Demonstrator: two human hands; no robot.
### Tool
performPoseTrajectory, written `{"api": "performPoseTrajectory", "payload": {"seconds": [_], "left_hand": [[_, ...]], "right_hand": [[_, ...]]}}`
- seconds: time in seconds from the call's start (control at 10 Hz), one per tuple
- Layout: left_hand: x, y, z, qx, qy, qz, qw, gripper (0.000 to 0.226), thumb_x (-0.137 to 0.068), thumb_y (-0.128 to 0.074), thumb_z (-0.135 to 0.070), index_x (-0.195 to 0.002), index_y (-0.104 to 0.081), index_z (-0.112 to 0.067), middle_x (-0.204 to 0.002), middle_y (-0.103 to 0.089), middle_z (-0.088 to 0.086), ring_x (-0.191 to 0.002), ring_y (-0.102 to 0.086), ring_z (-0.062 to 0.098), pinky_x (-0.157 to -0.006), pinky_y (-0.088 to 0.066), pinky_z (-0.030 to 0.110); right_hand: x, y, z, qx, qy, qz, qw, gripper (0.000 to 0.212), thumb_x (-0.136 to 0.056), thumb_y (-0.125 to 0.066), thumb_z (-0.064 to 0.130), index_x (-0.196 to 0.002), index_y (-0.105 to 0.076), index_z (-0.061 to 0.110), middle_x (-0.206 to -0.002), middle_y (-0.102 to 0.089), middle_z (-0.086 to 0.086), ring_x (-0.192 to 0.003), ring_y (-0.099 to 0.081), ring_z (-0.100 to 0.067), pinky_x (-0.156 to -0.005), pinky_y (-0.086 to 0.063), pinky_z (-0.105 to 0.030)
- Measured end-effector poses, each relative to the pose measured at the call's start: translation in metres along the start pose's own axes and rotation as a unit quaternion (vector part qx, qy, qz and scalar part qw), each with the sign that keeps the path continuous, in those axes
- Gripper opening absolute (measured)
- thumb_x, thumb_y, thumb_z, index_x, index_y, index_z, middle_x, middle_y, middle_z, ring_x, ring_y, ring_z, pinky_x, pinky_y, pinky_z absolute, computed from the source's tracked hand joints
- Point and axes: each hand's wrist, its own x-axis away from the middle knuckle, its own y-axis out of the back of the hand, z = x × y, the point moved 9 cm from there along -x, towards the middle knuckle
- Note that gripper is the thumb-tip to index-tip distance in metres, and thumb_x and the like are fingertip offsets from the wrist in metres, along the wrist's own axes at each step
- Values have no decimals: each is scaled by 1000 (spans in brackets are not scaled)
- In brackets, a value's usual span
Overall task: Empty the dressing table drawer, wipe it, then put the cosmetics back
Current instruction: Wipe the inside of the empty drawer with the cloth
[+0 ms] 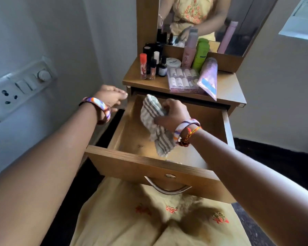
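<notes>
The wooden drawer (149,162) of the dressing table is pulled out and nothing lies inside it. My right hand (174,114) grips a grey-and-white striped cloth (156,128) above the drawer's middle, and the cloth hangs down towards the drawer bottom. My left hand (112,97) hovers by the drawer's far left corner, fingers relaxed, holding nothing. The cosmetics stand on the table top (226,89): a red tube (143,65), small dark bottles (162,67), a white jar (173,62), a pink bottle (188,55), a green bottle (200,54), a clear pack of small bottles (182,79) and a lilac tube (209,77).
A mirror (212,20) rises behind the table top. A switch and socket panel (21,86) is on the left wall. The drawer's metal handle (167,188) hangs over my lap. Dark floor lies on both sides of the table.
</notes>
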Motion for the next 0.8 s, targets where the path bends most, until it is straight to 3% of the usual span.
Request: {"api": "performPoseTrajectory", "payload": {"seconds": [0.1, 0.2, 0.3, 0.4, 0.5, 0.6, 0.7, 0.8], "left_hand": [[-4, 26, 36, 3, 86, -59, 995, 23, -82, -60, -12, -99, -63, 1, -95, -64, 16, -78, -54, 20, -71, -44, 28], [-7, 23, 65, -11, 153, -30, 988, 38, -94, -43, -8, -123, -48, 15, -141, -44, 23, -100, -49, 21, -57, -39, 14], [16, 33, 64, 104, 156, -139, 972, 32, -99, -27, -9, -96, -56, 4, -148, -36, 21, -94, -55, 29, -45, -38, 15], [5, 24, 82, 195, 174, -167, 951, 30, -100, -26, -12, -107, -54, -5, -147, -37, 22, -131, -43, 34, -62, -36, 23], [11, 32, 74, 193, 123, -237, 944, 27, -98, -32, -9, -115, -52, 0, -138, -47, 25, -126, -47, 36, -75, -37, 33], [22, 45, 65, 126, 80, -326, 934, 25, -94, -42, -13, -102, -60, 1, -120, -59, 29, -112, -55, 38, -89, -42, 38], [26, 40, 69, 49, 109, -312, 942, 37, -93, -42, -23, -104, -60, 7, -116, -62, 26, -112, -56, 38, -93, -43, 39], [25, 34, 74, 16, 151, -271, 951, 44, -96, -36, -28, -114, -59, 5, -122, -60, 23, -117, -53, 37, -95, -41, 37]], "right_hand": [[-1, -21, 46, 56, 89, -9, 994, 38, -78, -66, 27, -113, -54, 21, -107, -62, -3, -94, -60, -26, -78, -50, -32], [20, -79, 85, 128, 216, 136, 958, 45, -84, -59, 19, -128, -53, 24, -125, -59, -5, -111, -58, -25, -87, -46, -26], [48, -108, 90, 146, 291, 238, 915, 45, -85, -54, 12, -128, -56, 24, -124, -59, -8, -110, -56, -28, -89, -45, -28], [60, -113, 83, 95, 324, 292, 895, 50, -79, -49, -2, -125, -60, 17, -119, -62, -13, -107, -57, -30, -91, -47, -33], [45, -112, 80, 91, 331, 257, 903, 50, -73, -45, 2, -116, -66, 15, -117, -59, -16, -107, -55, -33, -92, -49, -36], [6, -101, 73, 105, 298, 167, 934, 49, -78, -49, 1, -120, -64, 21, -132, -47, -15, -117, -50, -35, -100, -45, -39], [-46, -87, 55, 188, 216, 95, 953, 54, -83, -48, 1, -129, -54, 29, -146, -27, -9, -122, -41, -40, -104, -42, -44], [-74, -90, 51, 240, 175, 81, 951, 64, -85, -45, -2, -141, -37, 30, -151, -25, -7, -126, -39, -40, -105, -40, -45]]}}
